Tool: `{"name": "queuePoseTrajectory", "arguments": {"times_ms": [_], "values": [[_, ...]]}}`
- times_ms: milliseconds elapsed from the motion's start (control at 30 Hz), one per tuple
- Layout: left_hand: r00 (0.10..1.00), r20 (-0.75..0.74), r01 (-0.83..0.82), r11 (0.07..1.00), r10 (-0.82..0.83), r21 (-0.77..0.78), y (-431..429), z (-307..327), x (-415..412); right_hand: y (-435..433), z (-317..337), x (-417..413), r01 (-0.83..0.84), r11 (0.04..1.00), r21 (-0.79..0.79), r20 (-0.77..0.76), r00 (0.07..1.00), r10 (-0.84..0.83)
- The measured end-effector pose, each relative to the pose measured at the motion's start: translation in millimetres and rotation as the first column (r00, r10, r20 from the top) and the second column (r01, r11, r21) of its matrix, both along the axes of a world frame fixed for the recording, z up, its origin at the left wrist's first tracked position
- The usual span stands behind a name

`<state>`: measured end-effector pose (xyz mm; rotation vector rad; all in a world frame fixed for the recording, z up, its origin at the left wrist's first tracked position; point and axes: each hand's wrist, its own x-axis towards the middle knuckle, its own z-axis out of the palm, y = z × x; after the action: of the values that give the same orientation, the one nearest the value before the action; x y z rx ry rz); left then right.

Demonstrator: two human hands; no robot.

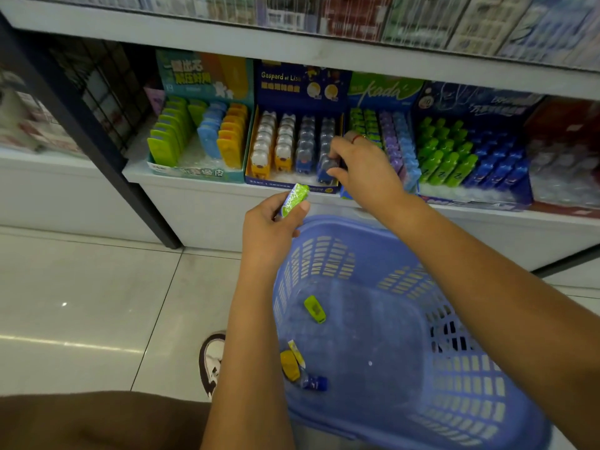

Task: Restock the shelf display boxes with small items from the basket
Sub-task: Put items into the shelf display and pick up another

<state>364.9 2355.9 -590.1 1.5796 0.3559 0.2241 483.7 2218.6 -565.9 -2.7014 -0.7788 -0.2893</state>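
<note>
My left hand (269, 232) grips a small green packet (294, 200) in front of the shelf edge, above the basket. My right hand (363, 165) reaches into the dark blue display box (293, 185) and pinches a blue item (328, 167) at the front of its rightmost row. The purple basket (406, 417) sits on the floor below my arms. Inside it lie a green item (315, 309), a yellow item (290, 365) and a blue item (315, 383).
A teal box (201, 172) of green, blue and yellow pieces stands left of the dark blue box. To the right stand a green "kada" box (386, 92) and a blue box (474, 199) of green and blue items. A black post (81, 125) rises at left. My shoe (212, 362) rests beside the basket.
</note>
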Motion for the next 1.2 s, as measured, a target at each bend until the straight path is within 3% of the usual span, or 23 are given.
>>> {"name": "queuePoseTrajectory", "arguments": {"times_ms": [267, 433, 733, 800, 867, 933, 1000, 1100, 1200], "values": [[1.0, -0.019, 0.021, 1.0, -0.021, 0.002, 1.0, -4.4, 0.2, 9.6, 32.9, 18.5, -0.096, 0.985, -0.145, -0.144, 0.987, 0.075], [0.999, -0.039, -0.008, 0.995, 0.004, -0.1, -3.1, -5.1, 4.5, 14.4, 35.3, 19.0, -0.149, 0.957, -0.247, -0.081, 0.988, 0.133], [0.995, -0.098, -0.014, 0.976, -0.007, -0.218, -15.6, -5.3, 5.2, 8.2, 29.6, 12.0, -0.09, 0.972, -0.216, -0.064, 0.995, 0.078], [0.994, -0.111, -0.031, 0.961, 0.001, -0.274, -19.7, -4.2, 3.4, 2.1, 31.2, 1.8, -0.08, 0.992, -0.1, -0.104, 0.992, 0.069], [0.994, -0.113, -0.034, 0.938, -0.006, -0.344, -24.7, -1.8, 3.0, -11.5, 30.1, -19.0, -0.038, 0.991, 0.128, -0.224, 0.972, 0.066], [0.993, -0.109, -0.006, 0.924, -0.039, -0.381, -30.5, 0.3, 3.7, -27.4, 25.1, -43.8, 0.023, 0.912, 0.41, -0.419, 0.893, 0.166], [0.988, -0.099, 0.074, 0.93, -0.117, -0.359, -37.0, 1.4, 4.3, -41.4, 18.7, -64.4, 0.109, 0.788, 0.606, -0.517, 0.807, 0.286], [0.969, -0.078, 0.193, 0.912, -0.236, -0.362, -51.5, 3.7, 3.8, -57.6, 11.0, -76.7, 0.196, 0.663, 0.723, -0.495, 0.816, 0.299], [0.973, -0.071, 0.176, 0.907, -0.219, -0.383, -65.1, 5.2, 6.6, -67.2, 10.5, -70.9, 0.225, 0.626, 0.746, -0.436, 0.876, 0.206]]}}
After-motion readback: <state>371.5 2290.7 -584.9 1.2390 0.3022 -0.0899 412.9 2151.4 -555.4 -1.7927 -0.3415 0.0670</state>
